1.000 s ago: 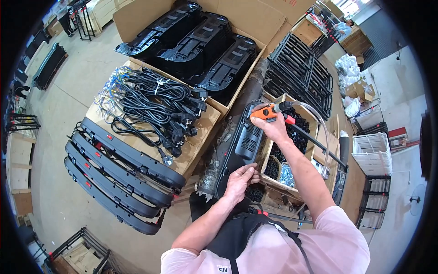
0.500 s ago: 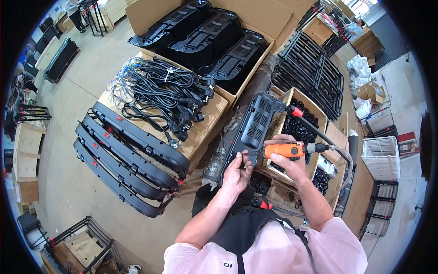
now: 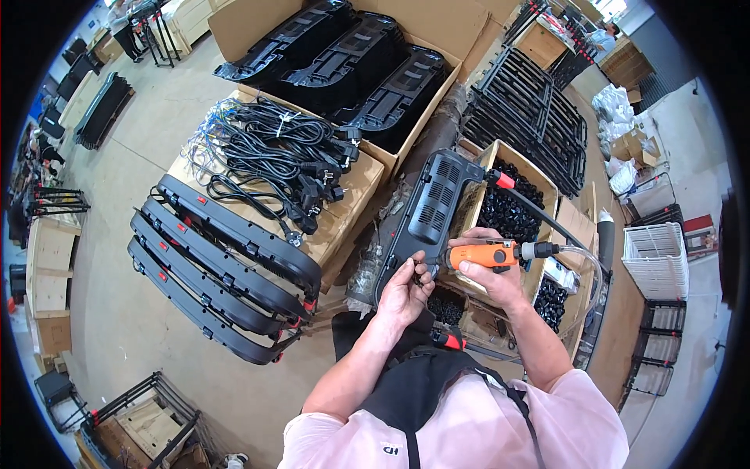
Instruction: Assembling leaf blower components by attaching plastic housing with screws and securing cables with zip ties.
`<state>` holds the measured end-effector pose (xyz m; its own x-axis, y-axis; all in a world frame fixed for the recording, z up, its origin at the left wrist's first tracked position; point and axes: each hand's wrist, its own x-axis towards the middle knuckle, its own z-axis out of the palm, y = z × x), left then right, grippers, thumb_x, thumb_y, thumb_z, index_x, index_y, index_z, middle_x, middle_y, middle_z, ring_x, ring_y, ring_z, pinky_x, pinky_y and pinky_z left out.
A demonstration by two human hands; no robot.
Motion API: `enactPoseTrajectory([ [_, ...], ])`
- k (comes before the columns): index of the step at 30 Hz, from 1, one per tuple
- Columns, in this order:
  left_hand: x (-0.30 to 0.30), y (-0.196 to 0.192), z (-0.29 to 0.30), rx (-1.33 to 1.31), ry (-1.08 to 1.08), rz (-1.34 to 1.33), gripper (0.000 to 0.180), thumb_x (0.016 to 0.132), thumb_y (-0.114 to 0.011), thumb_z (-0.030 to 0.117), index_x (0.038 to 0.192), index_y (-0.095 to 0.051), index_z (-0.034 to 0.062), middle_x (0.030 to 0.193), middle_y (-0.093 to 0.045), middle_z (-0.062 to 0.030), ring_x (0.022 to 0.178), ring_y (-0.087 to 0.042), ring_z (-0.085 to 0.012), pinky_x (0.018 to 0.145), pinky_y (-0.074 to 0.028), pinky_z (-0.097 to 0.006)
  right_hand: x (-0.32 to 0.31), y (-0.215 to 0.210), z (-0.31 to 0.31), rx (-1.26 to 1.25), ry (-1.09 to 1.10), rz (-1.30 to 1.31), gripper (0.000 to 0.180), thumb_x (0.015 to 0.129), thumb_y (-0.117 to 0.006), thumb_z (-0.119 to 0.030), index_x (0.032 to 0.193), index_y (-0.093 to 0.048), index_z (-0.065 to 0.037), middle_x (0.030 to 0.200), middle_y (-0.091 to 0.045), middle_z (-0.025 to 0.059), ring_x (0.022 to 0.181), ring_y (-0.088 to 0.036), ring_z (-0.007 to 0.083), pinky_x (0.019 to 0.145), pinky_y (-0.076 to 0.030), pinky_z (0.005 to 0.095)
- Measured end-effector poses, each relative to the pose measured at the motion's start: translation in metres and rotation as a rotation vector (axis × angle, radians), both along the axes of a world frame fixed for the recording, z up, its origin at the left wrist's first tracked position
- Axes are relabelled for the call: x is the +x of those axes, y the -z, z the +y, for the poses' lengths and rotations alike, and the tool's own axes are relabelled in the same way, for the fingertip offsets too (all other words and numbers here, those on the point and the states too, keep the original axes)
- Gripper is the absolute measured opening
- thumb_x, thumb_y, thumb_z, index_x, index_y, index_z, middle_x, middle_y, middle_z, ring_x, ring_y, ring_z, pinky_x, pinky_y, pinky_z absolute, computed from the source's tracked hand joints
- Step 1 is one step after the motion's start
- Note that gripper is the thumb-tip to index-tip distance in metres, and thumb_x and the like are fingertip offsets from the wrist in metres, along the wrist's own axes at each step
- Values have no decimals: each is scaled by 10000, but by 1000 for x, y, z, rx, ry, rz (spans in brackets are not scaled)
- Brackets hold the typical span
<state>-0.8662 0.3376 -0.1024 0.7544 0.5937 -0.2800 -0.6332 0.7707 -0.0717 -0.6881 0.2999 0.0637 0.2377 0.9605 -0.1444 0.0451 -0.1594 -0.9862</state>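
My right hand [image 3: 497, 275] is wrapped round an orange air screwdriver [image 3: 483, 256], whose black and grey rear end joins a clear hose [image 3: 587, 262]. The tool lies nearly level, its front end pointing left towards my left hand [image 3: 406, 294]. That hand is half closed, palm up, with thumb and fingers pinched together near the tool's front. Small dark bits show between its fingers, too small to name. Under both hands lies a long black plastic housing [image 3: 418, 227] with slotted vents, its near end partly hidden by my left hand.
A wooden box [image 3: 500, 148] of small black parts stands right of the housing, beside a black tube with red ends [image 3: 539, 215]. Left are bundled power cables [image 3: 273, 148] on a carton and several curved black housings [image 3: 226, 227]. Behind sit large black covers [image 3: 344, 62] and stacked black frames [image 3: 531, 117].
The whole view has shifted slightly. My left fingers have moved a little at the screwdriver's front end. The right hand keeps its hold on the tool.
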Motion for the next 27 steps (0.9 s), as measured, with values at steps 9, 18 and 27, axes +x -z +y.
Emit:
enactPoseTrajectory([
  [9, 0, -10, -15, 51, 95, 268, 395, 1134, -497, 264, 1385, -574, -31, 1189, -694, -109, 1028, -673, -205, 933, -576, -345, -23, 31, 18, -5, -13, -64, 563, 883, -815, -106, 1379, -569, -7, 1319, -701, 174, 1236, -665, 231, 1084, -537, 394],
  [18, -21, 3, -16, 214, 181, 359, 317, 1125, -549, 238, 1321, -626, 2, 1020, -721, -64, 820, -691, -142, 801, -624, -290, -34, 35, 36, -43, -40, -65, 557, 870, -815, -92, 1366, -570, -22, 1322, -699, 163, 1238, -659, 228, 1078, -539, 387],
  [27, -35, 2, -18, 220, 219, 431, 308, 1134, -532, 230, 1324, -607, 0, 1112, -732, -98, 911, -724, -163, 818, -620, -303, -42, 35, 37, 9, -169, -237, 548, 890, -807, -100, 1372, -565, -3, 1282, -696, 142, 1246, -653, 209, 1069, -527, 355],
])
